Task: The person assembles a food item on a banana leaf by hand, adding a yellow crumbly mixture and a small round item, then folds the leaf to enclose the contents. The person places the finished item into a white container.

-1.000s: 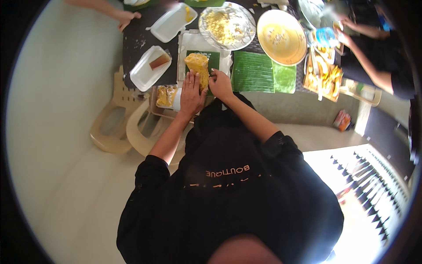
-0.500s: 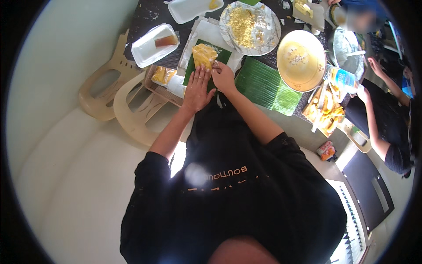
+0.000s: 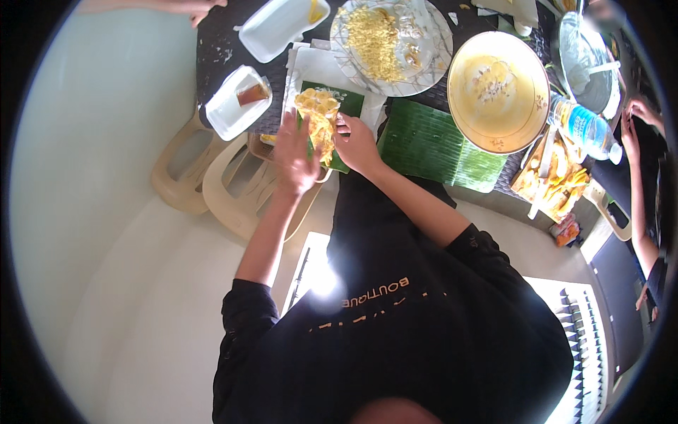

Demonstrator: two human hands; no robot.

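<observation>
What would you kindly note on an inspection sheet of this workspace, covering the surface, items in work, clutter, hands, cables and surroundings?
Surface: dark table, white specks near its left side.
Items in work: yellow food piece on a green leaf; larger leaf sheets to the right.
Clutter: white foam trays, marbled plate with yellow crumbs, yellow bowl, bottle.
Hands: left hand open, blurred, by the food's left side; right hand at its right edge, grip unclear.
Cables: nothing seen.
Surroundings: pale chairs at left; another person's hand upper left, more hands at right.
</observation>
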